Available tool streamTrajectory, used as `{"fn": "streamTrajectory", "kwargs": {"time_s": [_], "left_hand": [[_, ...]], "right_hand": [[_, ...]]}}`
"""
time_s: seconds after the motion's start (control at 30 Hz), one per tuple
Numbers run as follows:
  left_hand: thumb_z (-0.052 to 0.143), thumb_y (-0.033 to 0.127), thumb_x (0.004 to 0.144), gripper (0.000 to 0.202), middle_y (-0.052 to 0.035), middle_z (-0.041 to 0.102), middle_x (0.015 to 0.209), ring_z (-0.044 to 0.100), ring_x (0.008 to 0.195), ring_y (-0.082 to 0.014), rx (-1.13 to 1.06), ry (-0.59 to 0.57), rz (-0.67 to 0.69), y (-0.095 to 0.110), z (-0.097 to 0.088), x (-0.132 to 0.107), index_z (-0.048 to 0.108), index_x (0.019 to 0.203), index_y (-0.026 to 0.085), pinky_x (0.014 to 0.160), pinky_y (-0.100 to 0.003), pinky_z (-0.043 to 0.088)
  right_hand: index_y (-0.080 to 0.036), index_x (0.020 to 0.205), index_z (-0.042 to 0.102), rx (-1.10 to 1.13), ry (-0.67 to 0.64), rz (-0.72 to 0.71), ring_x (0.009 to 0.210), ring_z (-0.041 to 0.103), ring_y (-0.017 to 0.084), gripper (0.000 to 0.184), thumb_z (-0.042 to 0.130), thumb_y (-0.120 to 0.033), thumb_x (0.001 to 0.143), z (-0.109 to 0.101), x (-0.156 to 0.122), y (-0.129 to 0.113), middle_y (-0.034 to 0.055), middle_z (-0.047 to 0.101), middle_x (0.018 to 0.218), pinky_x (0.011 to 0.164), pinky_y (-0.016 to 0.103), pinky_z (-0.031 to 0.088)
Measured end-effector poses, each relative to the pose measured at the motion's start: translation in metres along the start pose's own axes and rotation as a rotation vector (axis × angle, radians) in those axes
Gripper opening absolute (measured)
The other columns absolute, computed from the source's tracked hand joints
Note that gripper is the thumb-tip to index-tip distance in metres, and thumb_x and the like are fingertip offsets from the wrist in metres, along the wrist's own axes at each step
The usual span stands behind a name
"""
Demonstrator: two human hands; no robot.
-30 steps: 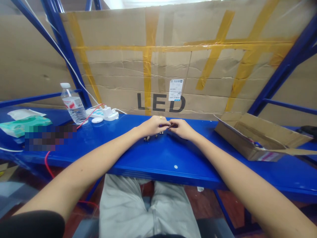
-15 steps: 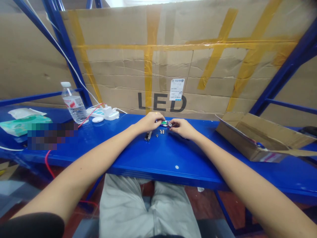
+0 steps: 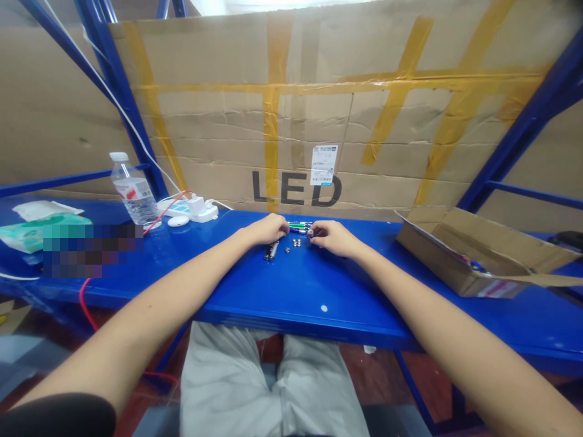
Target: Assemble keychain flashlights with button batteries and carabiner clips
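2 bare forearms (image 3: 182, 300) outstretched, curled left hand (image 3: 273, 229) and curled right hand (image 3: 334, 238) slightly apart.

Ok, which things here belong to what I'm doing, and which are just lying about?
Likely in use:
green and blue sticks between left hand and right hand
small shiny pieces
dark cylinders by the left hand

Likely lying about:
water bottle
power strip
tissue pack
perhaps the open carton

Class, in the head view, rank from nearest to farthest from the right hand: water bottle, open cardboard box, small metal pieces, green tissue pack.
From the right hand:
1. Small metal pieces, just left
2. Open cardboard box, right side
3. Water bottle, well left
4. Green tissue pack, farthest left
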State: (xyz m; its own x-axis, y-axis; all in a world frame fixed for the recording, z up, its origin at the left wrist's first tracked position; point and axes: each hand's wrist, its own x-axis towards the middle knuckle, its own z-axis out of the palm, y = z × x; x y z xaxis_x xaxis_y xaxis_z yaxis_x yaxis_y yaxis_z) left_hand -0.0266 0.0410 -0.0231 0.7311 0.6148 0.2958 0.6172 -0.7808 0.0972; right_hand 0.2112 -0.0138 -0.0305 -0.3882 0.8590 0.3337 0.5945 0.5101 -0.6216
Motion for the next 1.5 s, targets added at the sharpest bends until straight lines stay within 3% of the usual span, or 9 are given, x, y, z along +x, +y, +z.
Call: {"fn": "streamTrajectory", "kwargs": {"time_s": [0.3, 0.47, 0.57, 0.7, 0.83, 1.07, 1.33, 1.5], "left_hand": [[0.067, 0.01, 0.071, 0.009, -0.0015, 0.067, 0.066, 0.061, 0.062, -0.0152, -0.231, -0.002, -0.129, -0.006, 0.001, 0.003, 0.071, 0.068, 0.017, 0.062, -0.024, 0.042], [0.068, 0.016, 0.073, 0.002, -0.0002, 0.067, 0.067, 0.06, 0.061, -0.0132, -0.275, -0.012, -0.2, 0.001, -0.007, -0.002, 0.07, 0.073, 0.016, 0.059, -0.024, 0.041], [0.066, 0.019, 0.079, 0.005, -0.0018, 0.071, 0.076, 0.063, 0.071, -0.0145, -0.349, 0.109, -0.136, 0.017, -0.014, -0.003, 0.071, 0.08, 0.017, 0.067, -0.025, 0.045], [0.065, 0.017, 0.082, 0.006, -0.0029, 0.072, 0.084, 0.065, 0.08, -0.0147, -0.392, 0.316, 0.067, 0.044, -0.017, 0.001, 0.071, 0.083, 0.017, 0.074, -0.027, 0.048], [0.065, 0.015, 0.083, 0.007, -0.0029, 0.072, 0.083, 0.064, 0.079, -0.0145, -0.344, 0.37, 0.186, 0.059, -0.014, 0.004, 0.071, 0.082, 0.018, 0.076, -0.029, 0.049], [0.065, 0.015, 0.084, 0.009, -0.0033, 0.071, 0.083, 0.064, 0.08, -0.0146, -0.354, 0.36, 0.231, 0.056, -0.013, 0.003, 0.072, 0.081, 0.019, 0.077, -0.029, 0.049], [0.073, 0.022, 0.074, 0.011, -0.002, 0.069, 0.081, 0.062, 0.076, -0.014, -0.454, 0.385, 0.003, 0.059, -0.013, 0.004, 0.07, 0.083, 0.016, 0.07, -0.027, 0.048], [0.069, 0.026, 0.078, 0.013, -0.0046, 0.072, 0.084, 0.065, 0.078, -0.0156, -0.64, 0.406, -0.093, 0.053, -0.014, 0.007, 0.069, 0.083, 0.015, 0.074, -0.03, 0.052]], "right_hand": [[-0.017, 0.087, 0.067, 0.022, -0.049, -0.012, 0.077, 0.061, 0.016, 0.015, 0.063, -0.017, 0.072, 0.0, -0.001, -0.007, 0.002, 0.069, 0.085, 0.074, 0.029, 0.047], [-0.017, 0.085, 0.066, 0.016, -0.044, -0.001, 0.077, 0.062, 0.017, 0.013, 0.063, -0.018, 0.073, 0.0, -0.002, -0.007, 0.0027, 0.069, 0.084, 0.074, 0.03, 0.048], [-0.018, 0.082, 0.064, 0.046, -0.024, 0.02, 0.069, 0.061, 0.016, 0.01, 0.063, -0.018, 0.072, -0.001, -0.002, -0.006, 0.0011, 0.067, 0.075, 0.069, 0.029, 0.049], [-0.018, 0.081, 0.061, 0.128, -0.025, 0.059, 0.061, 0.061, 0.015, 0.009, 0.062, -0.018, 0.072, -0.001, -0.003, -0.007, -0.0001, 0.065, 0.068, 0.062, 0.028, 0.05], [-0.018, 0.08, 0.061, 0.215, -0.036, 0.06, 0.061, 0.061, 0.015, 0.009, 0.062, -0.018, 0.071, 0.001, -0.003, -0.01, 0.0001, 0.065, 0.069, 0.058, 0.027, 0.051], [-0.017, 0.082, 0.063, 0.304, -0.037, 0.09, 0.061, 0.061, 0.014, 0.011, 0.066, -0.019, 0.072, 0.0, -0.004, -0.016, 0.0, 0.065, 0.07, 0.057, 0.026, 0.051], [-0.017, 0.084, 0.061, 0.371, -0.002, 0.049, 0.06, 0.061, 0.014, 0.014, 0.068, -0.022, 0.072, 0.001, -0.006, -0.027, -0.0005, 0.065, 0.069, 0.057, 0.027, 0.05], [-0.016, 0.097, 0.058, 0.31, 0.087, 0.121, 0.063, 0.061, 0.015, 0.028, 0.071, -0.021, 0.072, 0.007, -0.002, -0.026, 0.0033, 0.068, 0.082, 0.058, 0.028, 0.049]]}}
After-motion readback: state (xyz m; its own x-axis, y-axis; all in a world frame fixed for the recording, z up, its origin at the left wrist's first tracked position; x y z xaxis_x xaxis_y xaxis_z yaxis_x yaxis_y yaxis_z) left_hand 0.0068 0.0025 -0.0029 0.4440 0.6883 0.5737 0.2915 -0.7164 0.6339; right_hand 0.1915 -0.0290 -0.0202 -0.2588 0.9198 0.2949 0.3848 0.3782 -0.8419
